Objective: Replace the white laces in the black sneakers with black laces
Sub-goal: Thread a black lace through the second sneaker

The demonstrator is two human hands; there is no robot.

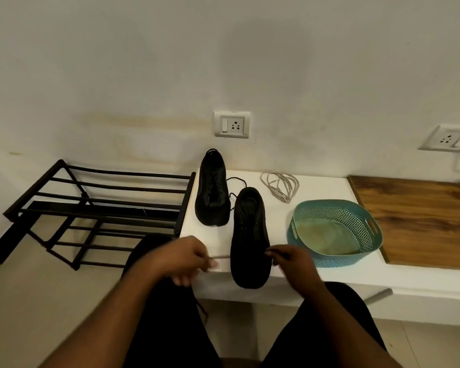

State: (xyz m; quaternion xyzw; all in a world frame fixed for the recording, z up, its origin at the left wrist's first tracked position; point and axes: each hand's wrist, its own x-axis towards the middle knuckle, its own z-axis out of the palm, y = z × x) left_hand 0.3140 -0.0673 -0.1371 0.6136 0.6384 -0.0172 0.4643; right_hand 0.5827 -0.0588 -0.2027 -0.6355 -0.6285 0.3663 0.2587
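Two black sneakers stand on a white ledge (329, 277). The far sneaker (212, 189) is laced in black, its lace ends trailing to the right. The near sneaker (249, 237) has its toe over the ledge's front edge. My left hand (182, 257) pinches a thin black lace (221, 257) left of that shoe's toe. My right hand (292, 264) pinches the lace's other side at the shoe's right edge. A loose length of black lace hangs below my left hand. The white laces (280, 185) lie in a loose bundle at the back.
A teal perforated basket (335, 232) sits right of the near sneaker. A wooden board (420, 221) covers the ledge's right end. A black metal shoe rack (96, 208) stands on the floor at the left. Wall sockets are behind. My knees are below the ledge.
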